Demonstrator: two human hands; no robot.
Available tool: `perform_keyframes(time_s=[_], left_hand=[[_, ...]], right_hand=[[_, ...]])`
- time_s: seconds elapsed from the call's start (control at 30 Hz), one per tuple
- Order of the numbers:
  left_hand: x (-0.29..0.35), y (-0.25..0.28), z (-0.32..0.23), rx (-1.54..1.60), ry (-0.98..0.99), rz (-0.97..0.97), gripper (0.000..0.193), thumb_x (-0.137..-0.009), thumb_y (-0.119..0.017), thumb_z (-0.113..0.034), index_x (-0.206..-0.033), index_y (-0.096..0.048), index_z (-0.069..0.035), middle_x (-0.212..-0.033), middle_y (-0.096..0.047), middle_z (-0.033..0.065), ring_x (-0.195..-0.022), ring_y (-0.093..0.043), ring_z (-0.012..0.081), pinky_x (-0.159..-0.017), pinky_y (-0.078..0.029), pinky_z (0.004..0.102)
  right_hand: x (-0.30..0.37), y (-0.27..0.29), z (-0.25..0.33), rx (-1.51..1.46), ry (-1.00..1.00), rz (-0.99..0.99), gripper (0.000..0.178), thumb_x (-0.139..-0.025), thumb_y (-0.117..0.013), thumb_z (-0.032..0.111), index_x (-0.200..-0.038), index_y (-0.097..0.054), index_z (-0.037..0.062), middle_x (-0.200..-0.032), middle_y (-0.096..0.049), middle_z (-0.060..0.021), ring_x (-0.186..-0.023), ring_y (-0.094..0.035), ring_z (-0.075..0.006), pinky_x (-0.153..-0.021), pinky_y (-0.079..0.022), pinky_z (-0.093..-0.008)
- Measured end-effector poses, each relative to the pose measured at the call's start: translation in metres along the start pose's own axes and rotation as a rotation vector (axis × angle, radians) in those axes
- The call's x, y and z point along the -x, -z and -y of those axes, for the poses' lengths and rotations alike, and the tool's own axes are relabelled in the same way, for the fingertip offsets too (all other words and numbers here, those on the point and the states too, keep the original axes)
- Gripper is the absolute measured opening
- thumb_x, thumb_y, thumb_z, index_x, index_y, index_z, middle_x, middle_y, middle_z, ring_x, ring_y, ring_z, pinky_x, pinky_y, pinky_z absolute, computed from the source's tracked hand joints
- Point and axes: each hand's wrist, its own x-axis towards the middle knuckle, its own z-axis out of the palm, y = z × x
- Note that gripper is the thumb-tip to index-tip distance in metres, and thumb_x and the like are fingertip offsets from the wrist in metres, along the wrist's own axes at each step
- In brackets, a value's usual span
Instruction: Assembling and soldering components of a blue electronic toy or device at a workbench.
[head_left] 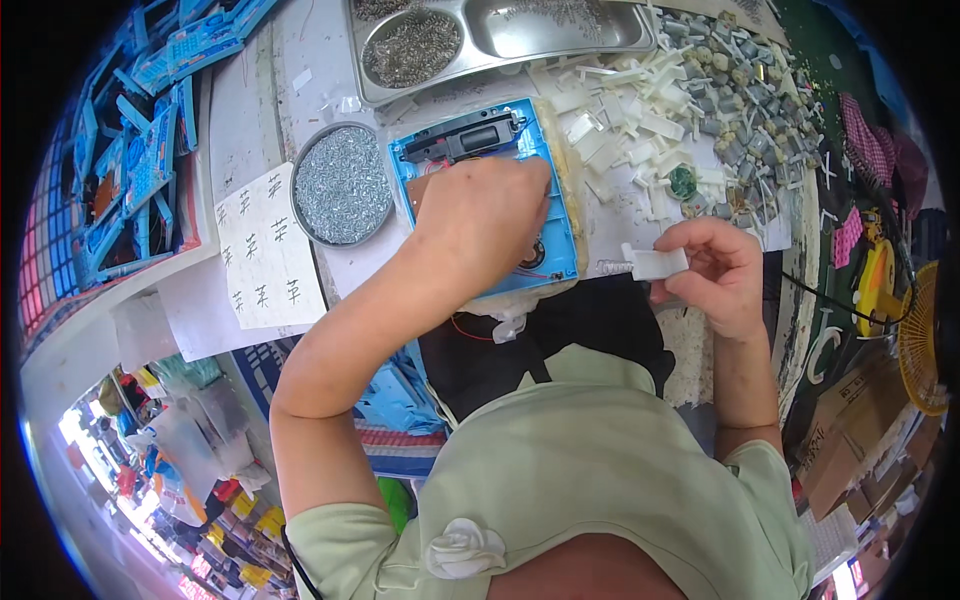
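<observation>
A blue plastic casing (562,215) lies open in front of me on a padded, plastic-wrapped support. Along its far side sits a black speaker-like part (465,137), with red wires near it. My left hand (482,215) is bent down into the casing, its fingers curled; the fingertips and whatever they grip are hidden. To the right of the casing, my right hand (722,272) pinches a small white plastic part (660,264) between thumb and fingers. A thin coil spring (613,267) sticks out leftward from that part.
A round dish of screws (343,185) stands left of the casing, beside a paper sheet with handwriting (265,255). Beyond is a metal tray (480,72) of small springs. White plastic parts (635,110) and grey cylindrical pieces (745,120) are heaped right. Blue casings (150,150) pile up far left.
</observation>
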Motion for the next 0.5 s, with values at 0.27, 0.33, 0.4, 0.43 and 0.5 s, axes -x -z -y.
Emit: perform_keyframes(time_s=[0.27,0.33,0.4,0.43,0.5], left_hand=[[0.008,0.012,0.004,0.172,-0.097,0.012,0.014,-0.085,-0.074,-0.017,-0.095,-0.074,-0.008,-0.079,-0.072,0.0135,-0.076,-0.07,0.0341,-0.066,-0.055,0.0459],[0.011,0.012,-0.003,0.049,-0.132,0.039,0.011,-0.085,-0.071,-0.015,-0.086,-0.071,-0.005,-0.077,-0.071,0.0158,-0.075,-0.071,0.0351,-0.066,-0.056,0.0473],[0.011,0.006,-0.008,-0.02,-0.141,0.03,0.011,-0.084,-0.07,-0.014,-0.081,-0.069,-0.004,-0.075,-0.071,0.017,-0.074,-0.072,0.0355,-0.066,-0.057,0.048],[0.01,-0.001,-0.009,-0.026,-0.134,0.009,0.011,-0.084,-0.07,-0.014,-0.08,-0.069,-0.004,-0.075,-0.071,0.0169,-0.074,-0.072,0.0354,-0.066,-0.057,0.0481],[0.009,-0.005,-0.007,-0.013,-0.11,-0.016,0.011,-0.084,-0.07,-0.014,-0.081,-0.069,-0.004,-0.074,-0.071,0.0164,-0.074,-0.072,0.0351,-0.066,-0.057,0.048]], right_hand=[[-0.002,0.004,0.0,0.041,0.008,-0.021,0.034,-0.085,-0.075,-0.008,-0.118,-0.065,-0.0091,-0.101,-0.071,-0.0141,-0.085,-0.07,-0.0162,-0.072,-0.06,-0.0281],[-0.003,0.002,0.0,0.077,0.009,-0.028,0.033,-0.086,-0.075,-0.007,-0.117,-0.066,-0.0089,-0.101,-0.072,-0.0133,-0.085,-0.07,-0.0155,-0.072,-0.059,-0.0279],[-0.004,-0.002,0.003,0.138,0.007,-0.039,0.032,-0.086,-0.075,-0.006,-0.117,-0.066,-0.0089,-0.102,-0.072,-0.0124,-0.085,-0.07,-0.0147,-0.073,-0.059,-0.0276],[-0.004,-0.003,0.004,0.17,0.007,-0.051,0.032,-0.086,-0.075,-0.005,-0.117,-0.067,-0.0081,-0.101,-0.072,-0.0115,-0.084,-0.069,-0.0141,-0.072,-0.058,-0.0273],[-0.007,-0.003,0.006,0.234,0.01,-0.075,0.031,-0.086,-0.076,-0.003,-0.116,-0.068,-0.0066,-0.101,-0.071,-0.0096,-0.084,-0.069,-0.013,-0.072,-0.057,-0.0265]])
